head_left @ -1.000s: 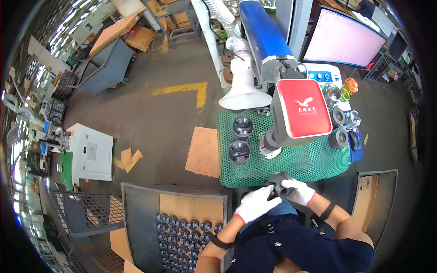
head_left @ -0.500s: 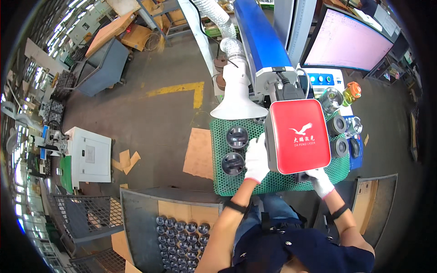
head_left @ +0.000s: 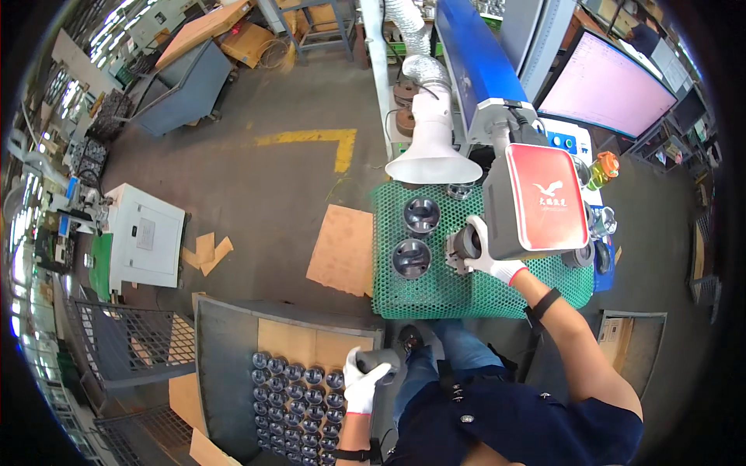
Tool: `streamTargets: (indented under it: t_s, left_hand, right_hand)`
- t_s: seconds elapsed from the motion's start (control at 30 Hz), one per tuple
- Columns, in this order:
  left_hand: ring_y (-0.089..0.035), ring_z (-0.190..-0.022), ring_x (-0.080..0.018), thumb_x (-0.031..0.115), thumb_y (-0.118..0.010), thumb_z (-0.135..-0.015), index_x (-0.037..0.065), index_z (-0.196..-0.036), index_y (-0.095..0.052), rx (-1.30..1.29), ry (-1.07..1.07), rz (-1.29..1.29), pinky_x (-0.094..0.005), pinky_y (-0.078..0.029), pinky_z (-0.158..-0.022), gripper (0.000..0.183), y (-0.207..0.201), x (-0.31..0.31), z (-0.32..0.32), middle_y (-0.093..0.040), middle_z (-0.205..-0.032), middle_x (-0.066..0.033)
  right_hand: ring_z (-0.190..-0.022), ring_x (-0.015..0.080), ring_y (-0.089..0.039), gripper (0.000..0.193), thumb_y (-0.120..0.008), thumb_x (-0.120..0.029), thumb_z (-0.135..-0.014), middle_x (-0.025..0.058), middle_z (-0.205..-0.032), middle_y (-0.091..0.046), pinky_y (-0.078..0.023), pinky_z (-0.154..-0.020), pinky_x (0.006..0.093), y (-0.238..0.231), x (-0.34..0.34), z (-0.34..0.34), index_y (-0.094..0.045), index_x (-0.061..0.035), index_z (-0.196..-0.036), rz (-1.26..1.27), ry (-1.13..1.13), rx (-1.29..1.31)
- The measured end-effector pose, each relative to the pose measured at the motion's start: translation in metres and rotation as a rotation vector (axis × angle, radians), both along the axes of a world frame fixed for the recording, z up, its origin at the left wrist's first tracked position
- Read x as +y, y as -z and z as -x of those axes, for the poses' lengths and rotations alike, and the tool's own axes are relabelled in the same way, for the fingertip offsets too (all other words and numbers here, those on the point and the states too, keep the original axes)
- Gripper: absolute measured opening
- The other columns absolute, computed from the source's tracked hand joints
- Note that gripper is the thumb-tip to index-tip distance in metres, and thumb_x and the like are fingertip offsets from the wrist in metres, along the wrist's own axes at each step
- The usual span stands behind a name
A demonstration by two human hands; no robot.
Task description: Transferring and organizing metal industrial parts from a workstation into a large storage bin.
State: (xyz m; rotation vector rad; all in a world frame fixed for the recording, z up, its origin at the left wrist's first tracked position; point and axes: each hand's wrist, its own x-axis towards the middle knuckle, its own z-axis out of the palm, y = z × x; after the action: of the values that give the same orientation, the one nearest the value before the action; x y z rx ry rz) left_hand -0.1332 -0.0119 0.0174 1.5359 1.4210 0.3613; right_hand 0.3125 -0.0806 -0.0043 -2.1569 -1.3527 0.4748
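My left hand (head_left: 360, 386), in a white glove, is closed around a dark grey piston (head_left: 379, 359) beside the near-right corner of a metal bin (head_left: 225, 365). The right hand (head_left: 489, 260), gloved as well, grips another dark piston (head_left: 467, 242) at a small metal fixture (head_left: 454, 255) on the green mesh mat (head_left: 435, 295). Just left of it, two dark pistons (head_left: 411, 259) stand on the mat. The red-topped box (head_left: 550, 198) of a machine overhangs the mat beside my right hand. Rows of several pistons (head_left: 303, 400) fill the bin on cardboard.
A white funnel hood (head_left: 433, 159) hangs over the mat's far edge beside the blue machine arm (head_left: 482, 58). Farther right are a monitor (head_left: 610, 78), an orange-capped bottle (head_left: 604, 169) and more pistons (head_left: 578, 256). A cardboard sheet (head_left: 342, 248) lies left of the mat.
My left hand has gone from the mat down to the bin and now holds a piston. The right hand has moved left from below the red-topped box to the piston at the fixture.
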Motion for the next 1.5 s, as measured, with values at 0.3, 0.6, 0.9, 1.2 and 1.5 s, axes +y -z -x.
streamTargets:
  t_s: [0.3, 0.6, 0.9, 1.2, 1.5]
  left_hand:
    - [-0.067, -0.106, -0.0265, -0.004, -0.084, -0.076, 0.005, -0.142, -0.042, -0.583, -0.371, 0.646, -0.0389, -0.061, -0.087, 0.078, -0.008, -0.011, 0.019, -0.058, -0.125, -0.0144]
    - [-0.069, -0.105, -0.0314, -0.008, -0.076, -0.080, 0.006, -0.139, -0.045, -0.574, -0.403, 0.559, -0.0432, -0.062, -0.087, 0.068, 0.003, -0.019, 0.037, -0.062, -0.123, -0.0199]
    - [-0.060, -0.114, -0.0376, 0.038, -0.094, -0.062, 0.010, -0.145, -0.049, -0.146, 0.156, -0.197, -0.0484, -0.052, -0.096, 0.098, -0.048, 0.018, -0.011, -0.056, -0.127, -0.0217]
    - [-0.059, -0.118, -0.0355, 0.034, -0.094, -0.064, 0.008, -0.146, -0.048, -0.181, -0.055, -0.149, -0.0458, -0.051, -0.100, 0.098, -0.065, -0.014, -0.034, -0.055, -0.130, -0.0205]
    - [-0.059, -0.124, -0.0210, 0.030, -0.083, -0.085, 0.010, -0.153, -0.039, -0.856, -0.308, 0.996, -0.0373, -0.048, -0.105, 0.083, -0.001, -0.077, -0.100, -0.058, -0.137, -0.0101]
  right_hand:
    - [-0.129, 0.0443, -0.045, 0.094, -0.086, -0.023, -0.064, 0.0230, -0.139, -0.043, -0.041, -0.109, 0.0514, -0.026, 0.024, 0.001, -0.040, -0.0099, -0.145, 0.023, -0.007, -0.172]
    - [-0.125, 0.0416, -0.048, 0.071, -0.073, -0.039, -0.081, 0.0227, -0.134, -0.047, -0.043, -0.107, 0.0513, -0.044, 0.041, 0.031, -0.051, -0.0064, -0.140, -0.023, 0.154, -0.135]
    - [-0.133, 0.0461, -0.045, 0.079, -0.077, -0.039, -0.078, 0.0257, -0.145, -0.046, -0.038, -0.112, 0.0526, -0.082, 0.042, 0.058, -0.046, -0.0075, -0.145, -0.074, 0.186, -0.216]
    - [-0.115, 0.0332, -0.060, 0.039, -0.066, -0.014, -0.088, 0.0176, -0.121, -0.065, -0.046, -0.103, 0.0440, -0.061, -0.054, 0.147, -0.064, -0.0052, -0.125, -0.006, -0.175, 0.096]
    - [-0.101, 0.0134, -0.065, 0.057, -0.070, -0.021, -0.094, 0.0048, -0.126, -0.066, -0.054, -0.082, 0.0284, -0.096, -0.089, 0.175, -0.052, -0.0020, -0.145, 0.175, 0.053, 1.631]
